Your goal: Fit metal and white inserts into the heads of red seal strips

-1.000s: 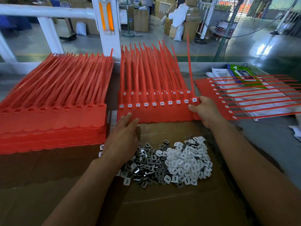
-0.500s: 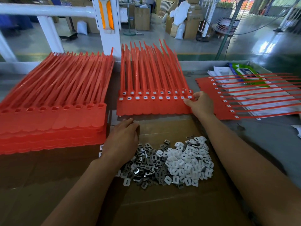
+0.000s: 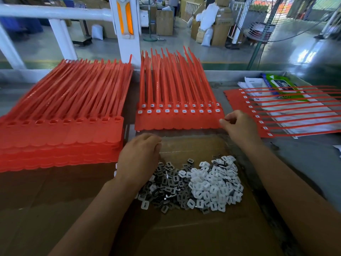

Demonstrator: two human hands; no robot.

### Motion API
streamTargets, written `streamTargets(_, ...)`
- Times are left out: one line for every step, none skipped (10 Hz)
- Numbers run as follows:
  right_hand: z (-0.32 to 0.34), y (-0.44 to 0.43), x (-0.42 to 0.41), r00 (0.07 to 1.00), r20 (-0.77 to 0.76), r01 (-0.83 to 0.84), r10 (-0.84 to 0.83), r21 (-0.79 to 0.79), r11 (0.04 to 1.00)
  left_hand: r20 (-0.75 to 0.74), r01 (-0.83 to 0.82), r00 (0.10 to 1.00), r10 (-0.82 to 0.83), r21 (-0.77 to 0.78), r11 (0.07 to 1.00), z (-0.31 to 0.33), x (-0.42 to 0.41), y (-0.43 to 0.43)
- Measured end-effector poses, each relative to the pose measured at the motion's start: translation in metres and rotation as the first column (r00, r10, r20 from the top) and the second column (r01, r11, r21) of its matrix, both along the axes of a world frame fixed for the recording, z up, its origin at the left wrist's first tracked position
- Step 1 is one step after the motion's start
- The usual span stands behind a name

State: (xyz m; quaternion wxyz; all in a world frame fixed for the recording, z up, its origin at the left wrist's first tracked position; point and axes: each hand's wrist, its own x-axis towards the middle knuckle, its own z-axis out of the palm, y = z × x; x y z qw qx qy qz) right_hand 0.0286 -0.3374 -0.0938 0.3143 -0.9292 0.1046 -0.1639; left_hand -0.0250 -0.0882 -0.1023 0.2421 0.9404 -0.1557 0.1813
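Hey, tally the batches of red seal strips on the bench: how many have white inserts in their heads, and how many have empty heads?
With white inserts: 2, the middle stack and the right sheet
Empty heads: 1, the left stack
Total: 3

Bench [image 3: 304, 159]: cardboard [image 3: 203, 237], seal strips [image 3: 177, 122].

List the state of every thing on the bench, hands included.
Left stack, heads empty.
Middle stack, heads filled with white inserts.
Right sheet, filled, lying flat.
Insert pile, loose on cardboard.
Left hand, curled; contents hidden.
Right hand, pinches middle stack's corner.
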Motion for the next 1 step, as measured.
streamTargets(0.0016, 0.0044, -0.0224, 0.998, 0.010, -0.061, 0.061, -0.001, 0.998, -0.007, -0.017, 1.000, 0.016, -0.049, 0.999, 0.0052, -0.0036, 0.0004)
